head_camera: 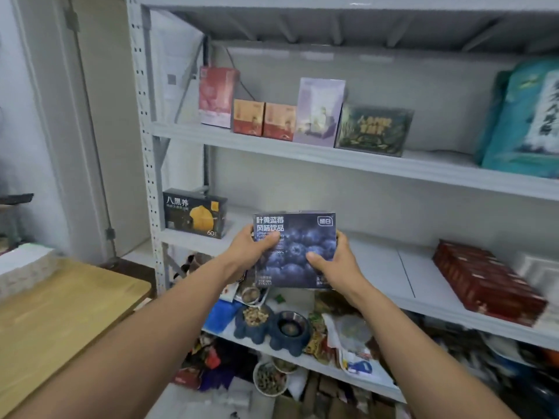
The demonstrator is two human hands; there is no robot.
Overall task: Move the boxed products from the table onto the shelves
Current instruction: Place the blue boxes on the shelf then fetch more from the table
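We saw the blue box (298, 252) held up in the air just in front of the middle shelf (378, 261), its printed face turned towards us and its top edge uppermost. The face looked nearly square, so we could not tell its long axis. White writing at its upper left read 叶黄蓝莓 风味饮品 over a picture of blueberries; the small framed logo at its upper right was too blurred to read. The left hand (251, 247) and right hand (331, 261) gripped its side edges, thumbs pressed on the front and the other fingers (343, 237) curled behind. At the left end of that shelf stood a black box (195, 213) marked 八黑养 and 60.
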